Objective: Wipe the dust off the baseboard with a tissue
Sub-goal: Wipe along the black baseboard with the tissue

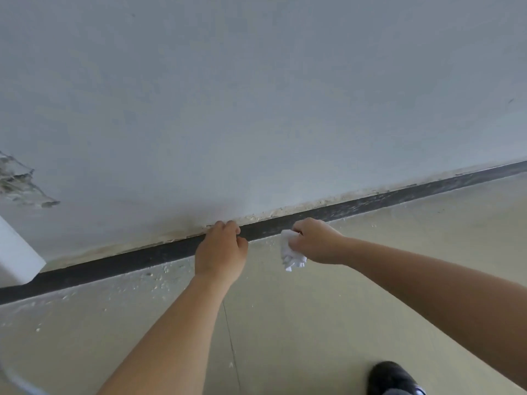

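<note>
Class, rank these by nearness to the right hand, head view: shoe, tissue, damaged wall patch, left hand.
1. tissue, in the right hand's grip.
2. left hand, at baseboard.
3. shoe, lower right.
4. damaged wall patch, far left.

From the right hand point(316, 240), which grips the tissue point(289, 252), the dark baseboard point(399, 196) runs unobstructed toward 2 o'clock. Toward 8 o'clock the left hand point(221, 248) rests on it, and farther on a white block point(17, 252) stands in front of it.
</note>
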A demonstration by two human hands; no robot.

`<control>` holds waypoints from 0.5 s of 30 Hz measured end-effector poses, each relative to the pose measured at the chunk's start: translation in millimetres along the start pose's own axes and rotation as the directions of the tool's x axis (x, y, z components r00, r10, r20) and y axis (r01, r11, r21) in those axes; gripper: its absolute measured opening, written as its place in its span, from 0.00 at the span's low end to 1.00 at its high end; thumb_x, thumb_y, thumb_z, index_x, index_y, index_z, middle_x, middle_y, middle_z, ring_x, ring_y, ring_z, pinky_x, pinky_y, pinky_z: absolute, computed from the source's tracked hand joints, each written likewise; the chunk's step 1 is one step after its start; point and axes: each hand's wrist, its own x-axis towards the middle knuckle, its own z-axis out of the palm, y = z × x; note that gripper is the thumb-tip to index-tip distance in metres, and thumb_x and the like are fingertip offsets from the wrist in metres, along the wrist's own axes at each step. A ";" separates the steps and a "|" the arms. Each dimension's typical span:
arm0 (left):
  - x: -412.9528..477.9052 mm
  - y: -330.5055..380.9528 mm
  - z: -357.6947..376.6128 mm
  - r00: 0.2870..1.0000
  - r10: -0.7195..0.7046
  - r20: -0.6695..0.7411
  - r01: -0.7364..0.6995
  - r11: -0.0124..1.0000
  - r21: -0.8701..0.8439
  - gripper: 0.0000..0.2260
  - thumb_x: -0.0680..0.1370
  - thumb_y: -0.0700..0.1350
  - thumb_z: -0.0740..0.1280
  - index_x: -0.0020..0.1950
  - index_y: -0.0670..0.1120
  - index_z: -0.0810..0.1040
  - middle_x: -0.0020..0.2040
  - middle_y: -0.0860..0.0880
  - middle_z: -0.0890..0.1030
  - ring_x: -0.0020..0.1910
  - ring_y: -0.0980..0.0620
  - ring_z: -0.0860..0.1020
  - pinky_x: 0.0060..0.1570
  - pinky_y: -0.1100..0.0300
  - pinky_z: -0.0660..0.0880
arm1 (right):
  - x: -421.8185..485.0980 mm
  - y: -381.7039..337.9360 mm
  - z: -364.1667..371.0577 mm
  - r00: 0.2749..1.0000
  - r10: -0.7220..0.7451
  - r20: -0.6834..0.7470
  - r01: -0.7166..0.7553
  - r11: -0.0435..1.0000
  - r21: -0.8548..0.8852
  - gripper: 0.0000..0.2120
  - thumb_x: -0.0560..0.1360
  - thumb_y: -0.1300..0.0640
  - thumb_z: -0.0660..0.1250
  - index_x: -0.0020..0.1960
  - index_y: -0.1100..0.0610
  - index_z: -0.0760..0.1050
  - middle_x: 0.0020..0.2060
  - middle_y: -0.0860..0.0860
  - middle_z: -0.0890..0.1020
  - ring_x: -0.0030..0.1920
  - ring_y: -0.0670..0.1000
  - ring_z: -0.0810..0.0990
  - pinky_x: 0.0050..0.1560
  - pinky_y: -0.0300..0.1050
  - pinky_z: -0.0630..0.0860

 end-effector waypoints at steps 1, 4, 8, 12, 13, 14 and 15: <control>2.2 -2.3 3.3 1.000 0.010 -0.009 -0.010 1.000 0.007 0.12 0.80 0.43 0.58 0.61 0.46 0.75 0.54 0.50 0.74 0.48 0.54 0.72 0.41 0.61 0.67 | 3.1 1.0 -3.6 0.999 -0.033 0.012 0.034 0.998 -0.050 0.11 0.76 0.60 0.55 0.34 0.58 0.63 0.31 0.50 0.68 0.29 0.48 0.64 0.29 0.39 0.61; 8.5 -10.2 9.8 0.993 0.113 -0.018 -0.112 0.992 0.058 0.12 0.80 0.43 0.58 0.61 0.47 0.75 0.54 0.51 0.75 0.50 0.51 0.76 0.43 0.58 0.71 | 19.3 9.8 -4.9 0.996 -0.083 0.019 0.084 0.991 -0.101 0.12 0.76 0.60 0.54 0.33 0.58 0.62 0.31 0.50 0.67 0.30 0.48 0.63 0.29 0.39 0.60; 6.7 -22.2 10.7 0.995 0.096 -0.039 -0.092 0.991 0.095 0.10 0.80 0.44 0.60 0.58 0.48 0.77 0.51 0.54 0.76 0.49 0.52 0.76 0.43 0.57 0.74 | 52.7 32.2 34.3 0.999 0.016 0.035 -0.022 0.986 0.168 0.11 0.74 0.61 0.56 0.33 0.59 0.67 0.29 0.53 0.72 0.29 0.51 0.70 0.31 0.41 0.68; 1.7 -13.1 1.1 0.815 0.546 -0.194 -0.487 0.827 0.282 0.10 0.76 0.41 0.60 0.52 0.44 0.79 0.50 0.50 0.78 0.47 0.48 0.77 0.40 0.54 0.76 | 78.2 38.0 83.2 0.953 0.163 0.256 -0.300 0.629 0.717 0.07 0.75 0.66 0.59 0.46 0.66 0.75 0.32 0.58 0.79 0.30 0.54 0.77 0.34 0.43 0.76; 4.3 -6.4 -4.1 0.689 0.695 -0.204 -0.586 0.701 0.407 0.11 0.75 0.40 0.60 0.54 0.43 0.78 0.54 0.47 0.78 0.51 0.46 0.76 0.45 0.52 0.76 | 85.3 35.4 90.6 0.937 0.155 0.313 -0.349 0.460 0.817 0.08 0.75 0.67 0.59 0.50 0.67 0.75 0.33 0.59 0.80 0.30 0.53 0.78 0.34 0.43 0.77; 9.2 1.1 -10.5 0.582 0.792 -0.183 -0.624 0.579 0.525 0.12 0.76 0.39 0.60 0.57 0.44 0.76 0.60 0.45 0.76 0.58 0.45 0.74 0.53 0.51 0.74 | 91.2 32.2 94.8 0.927 0.125 0.354 -0.376 0.312 0.873 0.09 0.76 0.68 0.58 0.52 0.67 0.75 0.35 0.59 0.81 0.31 0.52 0.80 0.35 0.42 0.78; 15.4 8.3 -17.2 0.509 0.847 -0.150 -0.612 0.479 0.629 0.14 0.77 0.39 0.59 0.62 0.44 0.74 0.67 0.44 0.71 0.65 0.45 0.69 0.62 0.50 0.70 | 97.8 30.3 98.5 0.922 0.092 0.376 -0.386 0.205 0.899 0.11 0.76 0.69 0.57 0.54 0.68 0.75 0.38 0.59 0.82 0.33 0.52 0.81 0.36 0.42 0.79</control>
